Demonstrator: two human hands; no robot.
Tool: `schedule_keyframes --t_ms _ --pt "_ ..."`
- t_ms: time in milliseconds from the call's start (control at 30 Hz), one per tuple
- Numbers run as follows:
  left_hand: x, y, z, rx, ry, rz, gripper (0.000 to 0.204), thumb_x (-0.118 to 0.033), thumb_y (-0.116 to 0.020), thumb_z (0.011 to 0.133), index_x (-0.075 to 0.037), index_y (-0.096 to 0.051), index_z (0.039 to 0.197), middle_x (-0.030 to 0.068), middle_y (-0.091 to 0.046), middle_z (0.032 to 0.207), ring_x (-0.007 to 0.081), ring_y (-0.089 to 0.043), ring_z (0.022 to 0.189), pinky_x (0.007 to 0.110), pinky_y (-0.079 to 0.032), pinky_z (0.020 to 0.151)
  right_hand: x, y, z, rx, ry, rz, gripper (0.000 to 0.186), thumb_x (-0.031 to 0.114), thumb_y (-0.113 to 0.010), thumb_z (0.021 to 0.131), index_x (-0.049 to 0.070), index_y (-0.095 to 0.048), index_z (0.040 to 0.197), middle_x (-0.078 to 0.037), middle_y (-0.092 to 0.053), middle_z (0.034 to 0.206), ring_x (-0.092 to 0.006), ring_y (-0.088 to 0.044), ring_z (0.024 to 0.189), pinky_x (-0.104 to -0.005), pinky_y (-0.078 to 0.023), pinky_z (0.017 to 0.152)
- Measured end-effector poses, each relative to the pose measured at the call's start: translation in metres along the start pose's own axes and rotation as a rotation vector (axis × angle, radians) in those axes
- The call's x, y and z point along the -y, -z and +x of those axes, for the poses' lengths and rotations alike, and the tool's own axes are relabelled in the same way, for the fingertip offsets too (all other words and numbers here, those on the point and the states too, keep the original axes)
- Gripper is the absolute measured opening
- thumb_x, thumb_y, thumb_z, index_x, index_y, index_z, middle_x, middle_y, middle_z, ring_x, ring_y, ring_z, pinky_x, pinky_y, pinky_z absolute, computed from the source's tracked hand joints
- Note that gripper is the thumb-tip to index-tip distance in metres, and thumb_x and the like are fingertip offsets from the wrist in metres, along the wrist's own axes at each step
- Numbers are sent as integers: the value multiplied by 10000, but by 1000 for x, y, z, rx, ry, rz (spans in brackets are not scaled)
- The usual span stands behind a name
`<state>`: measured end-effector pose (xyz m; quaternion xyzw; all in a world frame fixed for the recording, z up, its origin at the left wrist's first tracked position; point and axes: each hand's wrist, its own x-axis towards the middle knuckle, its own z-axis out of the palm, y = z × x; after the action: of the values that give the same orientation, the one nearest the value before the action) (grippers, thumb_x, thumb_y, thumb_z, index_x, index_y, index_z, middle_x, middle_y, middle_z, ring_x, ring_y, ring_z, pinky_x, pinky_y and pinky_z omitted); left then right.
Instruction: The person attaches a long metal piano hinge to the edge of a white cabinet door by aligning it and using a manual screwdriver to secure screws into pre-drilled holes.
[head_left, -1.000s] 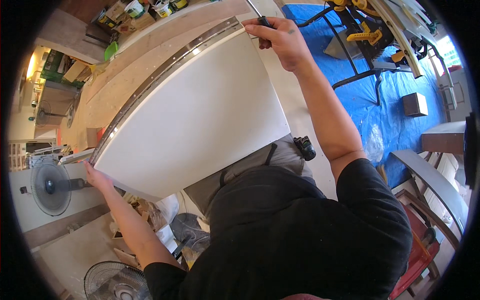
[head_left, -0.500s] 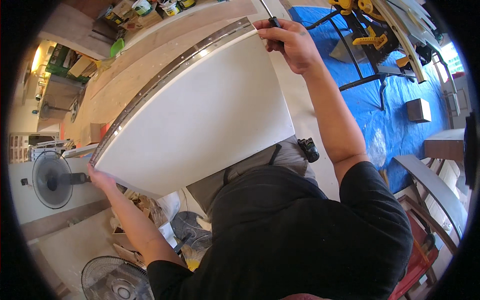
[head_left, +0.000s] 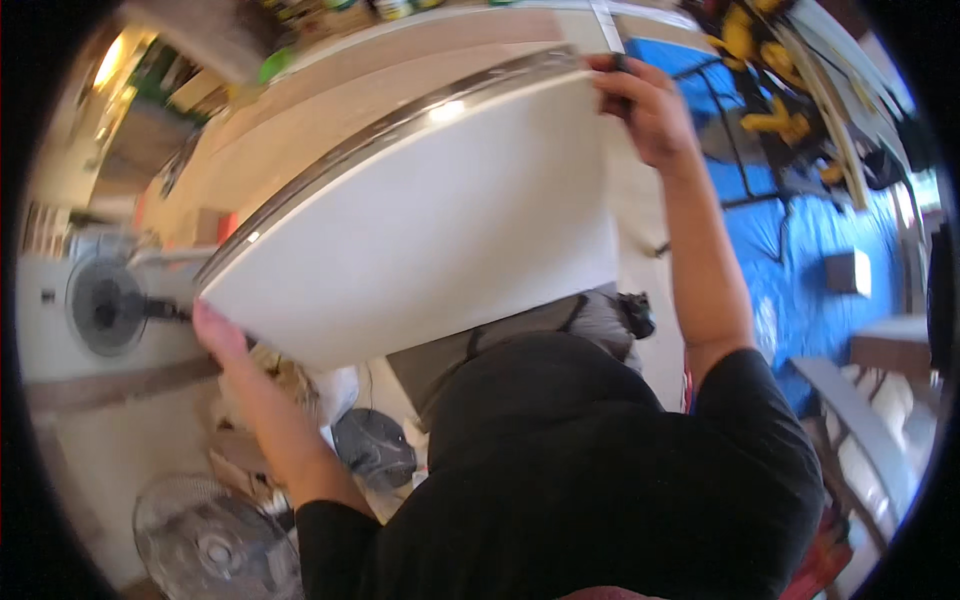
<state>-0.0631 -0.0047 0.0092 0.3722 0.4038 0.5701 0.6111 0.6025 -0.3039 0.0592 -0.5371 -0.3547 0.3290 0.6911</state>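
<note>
I carry a large white panel (head_left: 420,230) raised in front of my body, with a shiny metal strip (head_left: 360,140) along its curved far edge. My left hand (head_left: 220,330) is closed on its lower left corner. My right hand (head_left: 645,110) grips the upper right corner and also holds a dark tool handle (head_left: 618,62), slightly blurred. Below the panel's near edge are my grey trousers (head_left: 590,325) with a small black object (head_left: 637,313) at the right hip, too blurred to name.
A wooden surface (head_left: 260,110) lies beyond the panel. Two fans (head_left: 105,300) (head_left: 215,545) stand at left. At right are a blue tarp (head_left: 840,230), a black stand with yellow clamps (head_left: 770,120), a box (head_left: 848,270) and curved grey boards (head_left: 860,420).
Both hands and the panel have shifted to the right in the picture, and the panel's curved edge lies at a flatter slant. The view is blurrier, with both grips still closed.
</note>
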Motion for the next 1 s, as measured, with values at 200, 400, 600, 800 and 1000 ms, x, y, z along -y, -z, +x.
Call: schedule_keyframes --t_ms 200,400,600,800,1000 --pt "23 24 8 -148 -358 46 335 -270 -487 1073 -18 -656 1215 117 -703 1227 258 -648 1146 437 -470 1091 -9 21 3 2 -11 270 384 153 -663 1002 -44 -633 1331 -90 -743 1127 -154 -703 991 -284 -552 909" --pt "4 -10 -40 173 -287 -133 529 -329 -422 1042 35 -585 1389 145 -673 1359 262 -595 1272 391 -394 1153 -40 59 31 -48 -5 195 357 121 -687 986 20 -655 1327 -142 -676 1314 -278 -667 1198 -418 -556 1021" --pt "-4 -27 -71 204 -309 -162 644 -337 -424 1036 16 -419 1574 130 -634 1422 225 -607 1267 365 -436 1133 -36 51 36 14 -101 523 339 180 -672 994 24 -669 1295 -140 -716 1261 -297 -697 1140 -444 -562 993" --pt "1 -4 -71 192 -297 -161 616 -326 -404 1073 -25 -386 1610 130 -620 1438 221 -592 1278 365 -429 1139 -32 42 34 9 -65 501 374 209 -676 986 7 -668 1301 -148 -715 1276 -304 -687 1168 -458 -540 1029" --pt "8 -8 -74 124 -295 -112 634 -388 -428 1079 -59 -382 1618 150 -653 1381 232 -623 1230 377 -467 1101 -28 41 31 114 -91 538 370 214 -659 997 34 -669 1320 -141 -709 1299 -300 -678 1192 -462 -533 1042"
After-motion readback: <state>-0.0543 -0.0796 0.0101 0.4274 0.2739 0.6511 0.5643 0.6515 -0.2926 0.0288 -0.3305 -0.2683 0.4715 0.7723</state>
